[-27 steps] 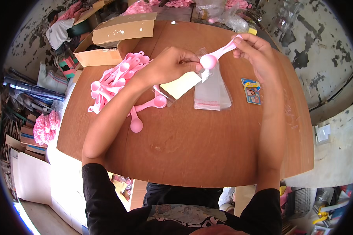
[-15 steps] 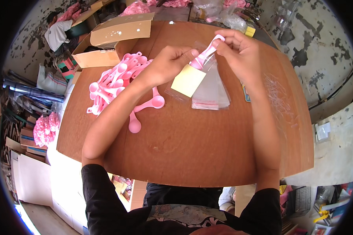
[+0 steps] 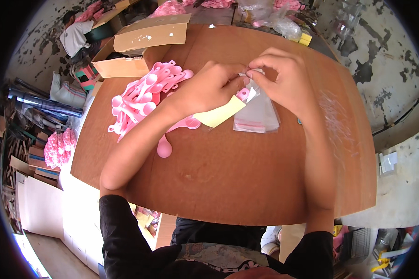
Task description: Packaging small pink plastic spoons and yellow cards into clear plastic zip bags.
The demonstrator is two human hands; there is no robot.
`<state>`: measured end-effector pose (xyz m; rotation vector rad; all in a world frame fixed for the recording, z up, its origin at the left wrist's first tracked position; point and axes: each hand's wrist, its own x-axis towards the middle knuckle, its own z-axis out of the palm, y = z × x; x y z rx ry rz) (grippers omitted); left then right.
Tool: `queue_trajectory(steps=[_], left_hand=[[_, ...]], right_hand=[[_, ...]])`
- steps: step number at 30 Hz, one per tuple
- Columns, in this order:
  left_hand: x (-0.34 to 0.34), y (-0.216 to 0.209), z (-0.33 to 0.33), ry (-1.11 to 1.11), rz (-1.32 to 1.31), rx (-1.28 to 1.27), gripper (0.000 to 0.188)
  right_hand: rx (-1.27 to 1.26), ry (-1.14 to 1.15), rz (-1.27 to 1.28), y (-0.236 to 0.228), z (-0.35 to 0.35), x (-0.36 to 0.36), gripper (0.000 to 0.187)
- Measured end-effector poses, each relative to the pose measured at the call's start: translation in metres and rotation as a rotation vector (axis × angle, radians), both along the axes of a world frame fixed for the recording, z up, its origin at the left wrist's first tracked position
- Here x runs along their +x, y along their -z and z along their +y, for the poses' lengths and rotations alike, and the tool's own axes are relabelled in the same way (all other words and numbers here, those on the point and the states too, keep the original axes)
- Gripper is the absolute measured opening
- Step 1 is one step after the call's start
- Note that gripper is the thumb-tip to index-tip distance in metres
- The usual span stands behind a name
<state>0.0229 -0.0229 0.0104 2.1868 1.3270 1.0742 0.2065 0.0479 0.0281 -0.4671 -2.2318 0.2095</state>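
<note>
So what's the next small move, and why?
Probably hold the curved yellow paper steady with the left grip before the right grip pulls: the paper juts from under the left grip, a pink plastic piece shows by its corner, and both grips nearly meet. What the right pinches is unclear.

One bare left hand (image 3: 213, 88) and one bare right hand (image 3: 288, 83) counted. One yellow rectangular paper card (image 3: 221, 112) seen. Over ten pink plastic spoons (image 3: 139, 91) heaped, exact number hidden by overlap. At least two clear plastic sleeves (image 3: 257, 115) stacked. One open brown cardboard box (image 3: 118, 69) counted.
</note>
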Motion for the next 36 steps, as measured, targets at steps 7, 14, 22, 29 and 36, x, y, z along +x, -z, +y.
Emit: queue_trajectory(steps=[7,14,22,29,36], left_hand=[[0.005,0.009,0.006,0.069,0.16,0.168,0.022],[0.005,0.005,0.002,0.111,-0.235,0.032,0.026],[0.01,0.016,0.014,0.039,-0.559,0.058,0.022],[0.011,0.013,0.007,0.066,-0.548,-0.017,0.022],[0.017,0.021,0.008,0.117,-0.63,-0.114,0.022]], right_hand=[[-0.007,0.106,-0.105,-0.002,-0.007,0.005,0.012],[-0.776,0.053,0.502,0.002,0.0,0.042,0.017],[-1.191,-0.124,0.468,0.047,0.11,0.238,0.02],[-0.398,0.899,0.014,0.04,0.048,0.17,0.019],[-0.803,0.12,0.11,0.001,-0.021,0.058,0.032]])
